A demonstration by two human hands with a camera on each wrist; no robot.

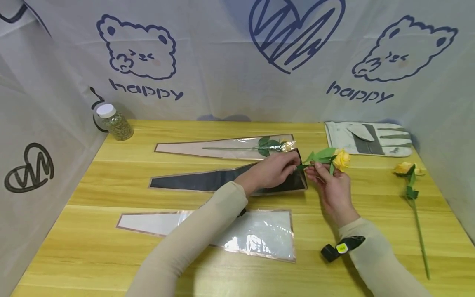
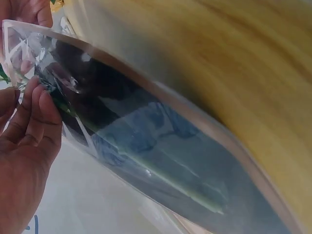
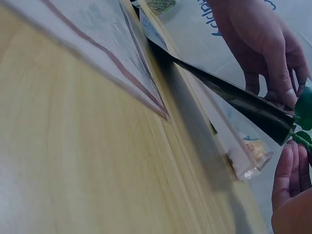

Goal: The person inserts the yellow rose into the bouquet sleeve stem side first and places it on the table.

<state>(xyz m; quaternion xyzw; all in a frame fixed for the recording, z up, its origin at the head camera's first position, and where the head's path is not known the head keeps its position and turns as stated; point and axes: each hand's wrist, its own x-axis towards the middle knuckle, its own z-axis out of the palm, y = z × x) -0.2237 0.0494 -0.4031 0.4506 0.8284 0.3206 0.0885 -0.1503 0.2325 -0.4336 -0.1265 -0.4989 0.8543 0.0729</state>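
1. Your left sleeve (image 1: 193, 239) crosses the white wrapper (image 1: 259, 235).
2. Your left hand (image 1: 269, 171) pinches the black wrapper (image 1: 222, 177) at its mouth; your right hand (image 1: 335, 189) pinches the yellow rose (image 1: 341, 160), stem (image 2: 170, 183) inside.
3. It looks light, petals soft: hold the stem.

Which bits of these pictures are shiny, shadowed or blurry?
Head view: bright glare on the white sleeve, while the black sleeve looks duller; left wrist view: bluish-grey reflections across the black sleeve's clear film, tabletop grain soft and blurred; right wrist view: a dark shadow band on the tabletop, with a pale sheen at its lower left.
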